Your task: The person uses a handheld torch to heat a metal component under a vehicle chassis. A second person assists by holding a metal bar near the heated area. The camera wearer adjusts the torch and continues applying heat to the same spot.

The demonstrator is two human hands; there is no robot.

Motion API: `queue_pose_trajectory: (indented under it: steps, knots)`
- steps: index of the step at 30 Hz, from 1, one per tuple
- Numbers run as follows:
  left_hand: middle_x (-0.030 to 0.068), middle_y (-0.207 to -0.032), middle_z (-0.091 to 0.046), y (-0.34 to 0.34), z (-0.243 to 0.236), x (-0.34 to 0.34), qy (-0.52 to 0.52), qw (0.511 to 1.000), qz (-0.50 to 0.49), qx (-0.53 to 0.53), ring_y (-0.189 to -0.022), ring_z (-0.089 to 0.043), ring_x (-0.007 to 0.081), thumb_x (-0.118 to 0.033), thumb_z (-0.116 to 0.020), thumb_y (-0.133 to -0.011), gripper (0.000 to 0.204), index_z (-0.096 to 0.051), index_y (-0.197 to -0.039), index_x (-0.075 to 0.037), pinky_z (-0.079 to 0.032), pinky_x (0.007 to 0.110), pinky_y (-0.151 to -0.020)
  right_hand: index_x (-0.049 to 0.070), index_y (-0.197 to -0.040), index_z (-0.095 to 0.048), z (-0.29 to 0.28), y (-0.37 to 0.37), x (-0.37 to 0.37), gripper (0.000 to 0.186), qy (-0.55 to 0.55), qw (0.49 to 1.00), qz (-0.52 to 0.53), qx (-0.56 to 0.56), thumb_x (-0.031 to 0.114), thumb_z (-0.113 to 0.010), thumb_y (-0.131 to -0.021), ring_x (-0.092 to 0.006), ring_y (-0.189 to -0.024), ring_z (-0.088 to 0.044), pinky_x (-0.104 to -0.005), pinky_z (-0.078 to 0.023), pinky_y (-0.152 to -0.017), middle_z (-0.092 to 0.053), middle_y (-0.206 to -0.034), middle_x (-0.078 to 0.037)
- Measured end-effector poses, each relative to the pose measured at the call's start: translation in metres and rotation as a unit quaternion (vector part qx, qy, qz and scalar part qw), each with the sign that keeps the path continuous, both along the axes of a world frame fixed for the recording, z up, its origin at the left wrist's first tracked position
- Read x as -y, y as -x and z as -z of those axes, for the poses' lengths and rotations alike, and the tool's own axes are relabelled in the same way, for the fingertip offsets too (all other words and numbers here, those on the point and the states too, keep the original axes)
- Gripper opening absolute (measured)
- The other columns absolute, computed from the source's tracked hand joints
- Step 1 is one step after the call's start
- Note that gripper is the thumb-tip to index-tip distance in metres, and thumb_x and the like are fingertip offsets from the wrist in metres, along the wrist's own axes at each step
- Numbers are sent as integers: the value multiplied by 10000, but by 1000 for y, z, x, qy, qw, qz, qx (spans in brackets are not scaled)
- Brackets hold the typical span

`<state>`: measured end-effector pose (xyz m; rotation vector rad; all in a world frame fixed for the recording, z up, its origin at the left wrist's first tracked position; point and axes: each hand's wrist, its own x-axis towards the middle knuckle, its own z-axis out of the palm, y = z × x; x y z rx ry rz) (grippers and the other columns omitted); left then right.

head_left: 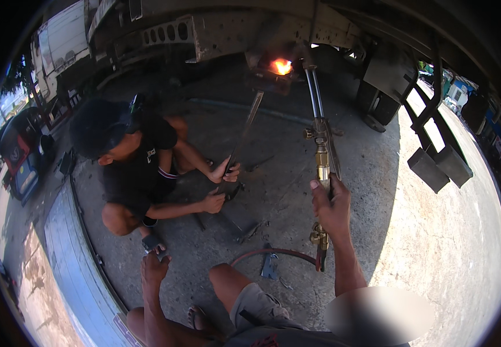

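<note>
My right hand grips the brass handle of a long cutting torch. Its twin tubes reach up to an orange flame under a vehicle frame. My left hand rests on my left knee, pinching a small dark object that I cannot identify. A person in a black shirt and cap crouches opposite me. Both of their hands hold the lower end of a long flat metal bar, whose upper end sits in the flame.
A red hose curls on the concrete below the torch. A small metal piece lies beside it. A corrugated blue sheet lies at left. Steps and brackets hang from the vehicle at right. A truck stands behind.
</note>
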<state>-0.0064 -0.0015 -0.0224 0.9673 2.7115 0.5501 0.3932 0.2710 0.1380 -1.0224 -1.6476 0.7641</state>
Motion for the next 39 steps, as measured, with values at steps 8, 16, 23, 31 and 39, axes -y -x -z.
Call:
queue_pose_trajectory:
  steps: [8, 16, 23, 31, 39]
  knots:
    - [344, -1123, -737, 1, 5, -1, 4, 1000, 13, 2, -1095, -723, 500, -318, -858, -894, 529, -721, -1194, 95, -567, 542, -904, 32, -1049, -653, 7, 2, 5, 225, 39, 999, -23, -11, 241, -737, -1057, -66, -511, -521, -272, -414, -478, -553, -636, 25]
    - [343, -1134, -735, 7, 14, 0, -8, 1000, 9, 3, -1111, -717, 497, -307, -857, -892, 527, -713, -1208, 89, -556, 545, -922, 31, -1024, -639, 4, 4, 9, 222, 38, 999, -30, -16, 231, -728, -1061, -73, -506, -517, -277, -410, -470, -548, -643, 18]
    - [323, -1104, -744, 5, 10, -2, -24, 1000, 18, -8, -1090, -721, 494, -295, -854, -896, 493, -700, -1220, 45, -552, 542, -917, 26, -1028, -645, 5, 8, 12, 226, 46, 998, -44, -30, 234, -728, -1060, -73, -501, -515, -276, -411, -460, -556, -650, 14]
    - [309, -1103, -747, 2, 7, -3, -28, 999, 25, -6, -1082, -714, 499, -298, -843, -904, 484, -691, -1248, 7, -552, 555, -905, 32, -1037, -644, 10, 16, 7, 232, 52, 996, -63, -40, 242, -738, -1058, -69, -505, -524, -270, -419, -451, -560, -658, 15]
    - [304, -1084, -760, 1, 11, 0, 48, 998, 42, -19, -1050, -736, 480, -396, -842, -905, 536, -737, -1194, 43, -564, 547, -914, 24, -1065, -643, 6, 22, 12, 209, 76, 991, -81, -77, 214, -729, -1063, -63, -523, -538, -261, -424, -448, -569, -708, 11]
